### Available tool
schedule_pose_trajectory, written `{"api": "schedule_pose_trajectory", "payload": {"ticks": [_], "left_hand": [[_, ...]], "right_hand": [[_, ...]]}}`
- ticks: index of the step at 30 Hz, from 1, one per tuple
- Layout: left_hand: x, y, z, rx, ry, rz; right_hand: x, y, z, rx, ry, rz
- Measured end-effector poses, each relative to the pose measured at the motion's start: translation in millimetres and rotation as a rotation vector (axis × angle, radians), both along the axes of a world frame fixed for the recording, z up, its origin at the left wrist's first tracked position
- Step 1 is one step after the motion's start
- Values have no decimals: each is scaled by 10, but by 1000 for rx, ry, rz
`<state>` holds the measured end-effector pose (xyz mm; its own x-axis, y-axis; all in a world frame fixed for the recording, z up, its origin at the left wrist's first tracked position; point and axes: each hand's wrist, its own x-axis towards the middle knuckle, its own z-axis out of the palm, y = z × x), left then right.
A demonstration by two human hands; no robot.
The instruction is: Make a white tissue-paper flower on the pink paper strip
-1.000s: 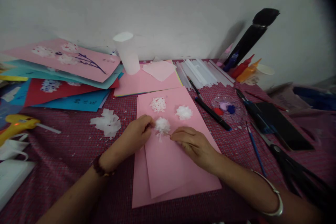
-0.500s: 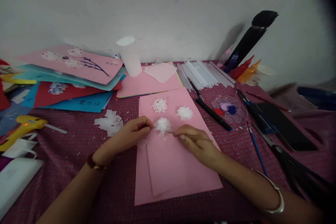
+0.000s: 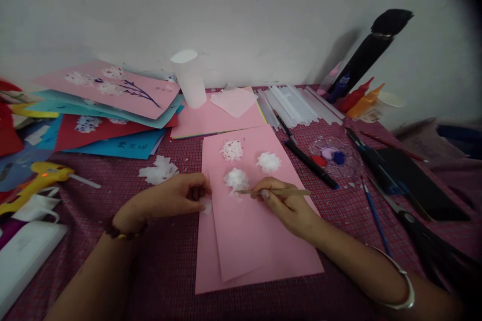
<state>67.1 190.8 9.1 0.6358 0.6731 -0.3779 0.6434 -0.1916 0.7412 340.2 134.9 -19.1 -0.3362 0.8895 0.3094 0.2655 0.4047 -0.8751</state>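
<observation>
A pink card (image 3: 241,241) lies on a larger pink sheet (image 3: 297,256). On them sit three fluffy white paper flowers: a red-speckled one (image 3: 231,150), a plain one (image 3: 268,161) and the nearest one (image 3: 236,179). My right hand (image 3: 284,203) pinches a thin wooden stick (image 3: 289,192), its tip at the lower edge of the nearest flower. At the sheet's left edge, my left hand (image 3: 181,194) has curled fingers, with thumb and fingertips on a small white tissue paper piece (image 3: 206,204). A pile of white tissue pieces (image 3: 158,169) lies beyond that hand.
Finished flower cards (image 3: 131,98) are stacked back left, above a yellow glue gun (image 3: 52,175). A white paper cylinder (image 3: 190,80) stands near the wall. To the right are a black pen (image 3: 311,164), a paint palette (image 3: 350,153), scissors (image 3: 408,218) and a blue paintbrush (image 3: 376,218).
My left hand has moved away from the nearest flower, left and down to the small tissue piece. My right hand stays by the flower, the stick now lying sideways and showing its full length.
</observation>
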Motion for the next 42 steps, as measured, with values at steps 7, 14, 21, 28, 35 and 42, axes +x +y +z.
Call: {"api": "schedule_pose_trajectory", "payload": {"ticks": [7,14,21,28,35,42], "left_hand": [[28,0,-66,107,16,5],[76,-26,-11,135,25,4],[-6,17,-48,102,13,-40],[139,-17,46,235,54,-80],[66,-42,282,98,-25,66],[216,53,282,-3,-164,72]], "right_hand": [[-4,-11,-40,208,-183,49],[-34,-55,-22,338,-373,74],[-8,-59,-90,327,-464,129],[17,-44,-70,26,-96,4],[28,37,-17,-163,220,-84],[49,61,-98,-183,195,-78]]}}
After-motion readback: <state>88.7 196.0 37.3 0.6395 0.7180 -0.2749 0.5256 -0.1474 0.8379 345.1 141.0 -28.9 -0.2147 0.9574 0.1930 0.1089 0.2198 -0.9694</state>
